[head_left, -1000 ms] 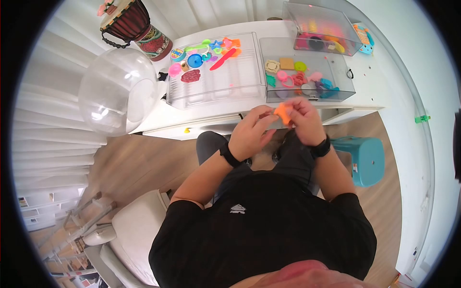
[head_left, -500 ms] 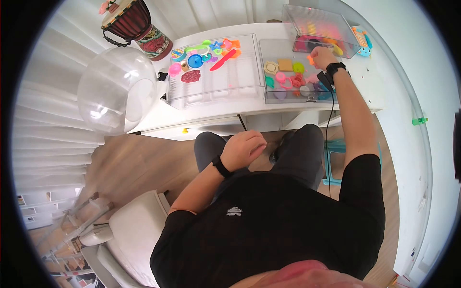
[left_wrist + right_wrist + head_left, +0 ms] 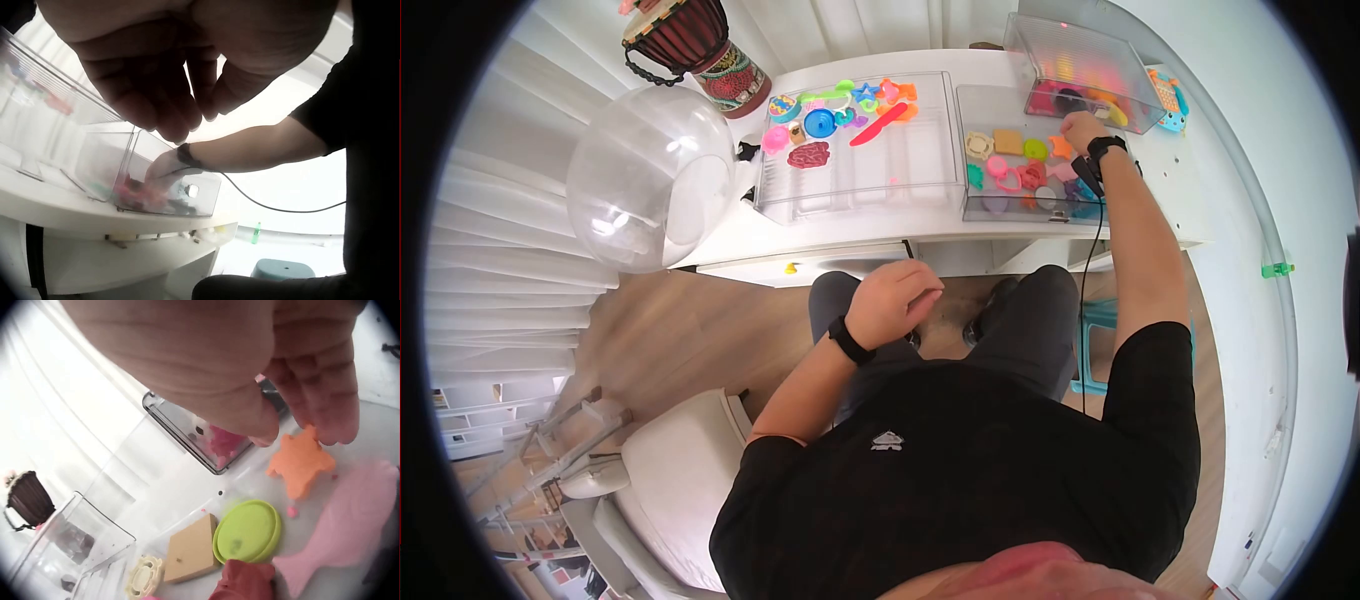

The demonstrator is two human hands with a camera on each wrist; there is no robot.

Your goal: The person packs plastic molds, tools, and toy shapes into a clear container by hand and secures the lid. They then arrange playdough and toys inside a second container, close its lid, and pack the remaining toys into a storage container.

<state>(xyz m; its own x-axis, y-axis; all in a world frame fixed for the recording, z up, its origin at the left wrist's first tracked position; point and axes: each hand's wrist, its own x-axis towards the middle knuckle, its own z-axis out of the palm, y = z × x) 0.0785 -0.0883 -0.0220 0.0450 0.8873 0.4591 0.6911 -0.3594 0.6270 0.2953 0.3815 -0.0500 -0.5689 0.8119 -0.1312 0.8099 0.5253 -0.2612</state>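
Note:
In the clear right-hand bin, an orange star (image 3: 1061, 147) (image 3: 302, 464) lies flat beside a lime-green round piece (image 3: 1035, 149) (image 3: 247, 532). My right hand (image 3: 1085, 132) (image 3: 250, 369) is over it, its fingertips at the star's upper edge; whether they touch it I cannot tell. Those fingers are extended and grip nothing. Near the star is a pink fish (image 3: 350, 519), and a tan square (image 3: 1007, 141) (image 3: 192, 549) lies past the lime piece. My left hand (image 3: 893, 302) (image 3: 194, 56) hangs above my lap, fingers loosely bent, holding nothing.
A left tray (image 3: 860, 205) holds a red knife (image 3: 879, 124), a blue dish (image 3: 820, 123) and several small toys. Behind the bin stands a smaller clear box (image 3: 1135, 112). A transparent globe (image 3: 625, 190) and a drum (image 3: 730, 80) are at left, a teal stool (image 3: 284, 269) at right.
The hands were together over my lap with the orange star; my right hand carried it to the bin, where it now lies released. My left hand dropped back, and the view has shifted slightly.

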